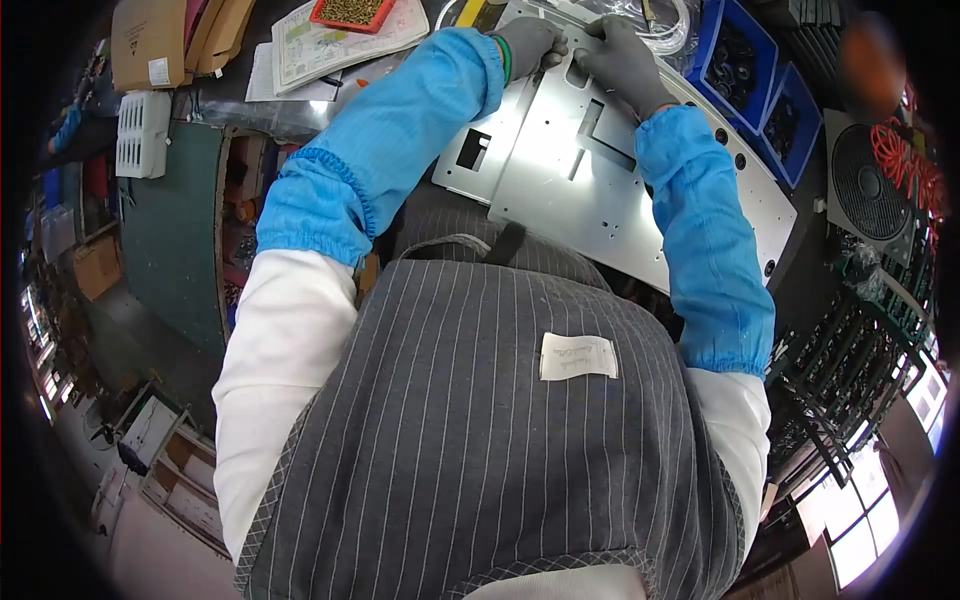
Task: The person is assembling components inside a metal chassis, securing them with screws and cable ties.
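Note:
A large silver sheet-metal panel (560, 205) with cut-outs and small holes lies on the bench in front of me. Over its far part my left hand (532, 47), in a grey glove, has its fingers curled down. My right hand (622, 65), gloved alike, bends its fingers together close beside it at the panel's surface. Whatever the fingertips of either hand hold is too small or hidden to make out. Blue sleeve covers reach from both wrists up the forearms.
At the far left stands a red tray (352, 12) of small brass-coloured screws on printed papers (300, 55). Blue bins (735, 60) of dark parts sit right of the panel, near a coil of clear tubing (668, 35). Cardboard boxes (150, 40) are at the upper left, a fan (872, 180) at right.

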### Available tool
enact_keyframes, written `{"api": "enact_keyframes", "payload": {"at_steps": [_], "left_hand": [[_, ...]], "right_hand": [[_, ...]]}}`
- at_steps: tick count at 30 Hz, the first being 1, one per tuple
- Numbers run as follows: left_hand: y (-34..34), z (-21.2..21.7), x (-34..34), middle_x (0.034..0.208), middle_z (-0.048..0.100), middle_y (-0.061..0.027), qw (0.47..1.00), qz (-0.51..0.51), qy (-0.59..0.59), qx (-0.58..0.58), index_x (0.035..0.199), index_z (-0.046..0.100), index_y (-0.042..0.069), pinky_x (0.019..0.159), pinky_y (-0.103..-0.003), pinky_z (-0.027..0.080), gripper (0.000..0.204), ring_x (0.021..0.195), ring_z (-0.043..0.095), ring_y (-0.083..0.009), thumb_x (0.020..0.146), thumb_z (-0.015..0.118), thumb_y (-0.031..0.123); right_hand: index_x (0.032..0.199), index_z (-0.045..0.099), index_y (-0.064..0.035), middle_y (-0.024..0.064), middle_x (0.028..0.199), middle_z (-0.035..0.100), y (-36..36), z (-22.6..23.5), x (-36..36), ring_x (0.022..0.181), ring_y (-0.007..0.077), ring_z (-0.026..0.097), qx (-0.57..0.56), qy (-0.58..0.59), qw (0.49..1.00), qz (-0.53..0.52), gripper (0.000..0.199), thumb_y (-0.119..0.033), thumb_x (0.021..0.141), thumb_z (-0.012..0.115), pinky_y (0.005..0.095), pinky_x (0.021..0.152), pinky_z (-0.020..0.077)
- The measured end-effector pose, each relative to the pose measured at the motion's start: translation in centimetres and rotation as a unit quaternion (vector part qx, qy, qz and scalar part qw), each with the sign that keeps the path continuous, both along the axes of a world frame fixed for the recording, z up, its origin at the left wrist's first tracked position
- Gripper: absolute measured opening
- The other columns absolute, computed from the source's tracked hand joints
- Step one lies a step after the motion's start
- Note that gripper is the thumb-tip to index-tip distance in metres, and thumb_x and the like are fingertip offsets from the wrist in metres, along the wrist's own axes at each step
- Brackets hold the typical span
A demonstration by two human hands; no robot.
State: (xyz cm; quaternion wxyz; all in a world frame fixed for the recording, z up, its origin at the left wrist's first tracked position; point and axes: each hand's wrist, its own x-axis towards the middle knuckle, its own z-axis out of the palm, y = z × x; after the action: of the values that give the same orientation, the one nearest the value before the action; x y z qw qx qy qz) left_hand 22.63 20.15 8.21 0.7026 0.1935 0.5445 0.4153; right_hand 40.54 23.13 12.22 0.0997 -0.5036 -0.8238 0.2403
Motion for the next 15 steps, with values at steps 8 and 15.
{"api": "enact_keyframes", "payload": {"at_steps": [8,15], "left_hand": [[-0.2,1.5,0.1,0.075,0.060,-0.0015,0.994,-0.077,0.071,0.017,0.093,0.063,0.006,0.057,-0.023,0.047,0.017,0.058,0.054,-0.0095,0.101,0.055,0.018],[-0.6,1.8,0.2,0.076,0.060,-0.0016,0.994,-0.069,0.081,0.024,0.092,0.062,0.005,0.057,-0.022,0.047,0.017,0.060,0.054,-0.0101,0.101,0.055,0.017]], "right_hand": [[0.120,0.055,-0.0048,0.0214,0.122,0.057,-1.1,-0.6,-0.4,0.097,0.0411,0.068,0.079,-0.075,0.993,0.037,0.045,-0.032,0.088,0.069,0.0478,0.085,0.0559],[0.120,0.057,-0.0061,0.0191,0.121,0.059,-2.6,-0.9,-0.5,0.098,0.0409,0.067,0.101,-0.099,0.990,0.026,0.038,-0.033,0.093,0.064,0.0494,0.084,0.0542]]}}
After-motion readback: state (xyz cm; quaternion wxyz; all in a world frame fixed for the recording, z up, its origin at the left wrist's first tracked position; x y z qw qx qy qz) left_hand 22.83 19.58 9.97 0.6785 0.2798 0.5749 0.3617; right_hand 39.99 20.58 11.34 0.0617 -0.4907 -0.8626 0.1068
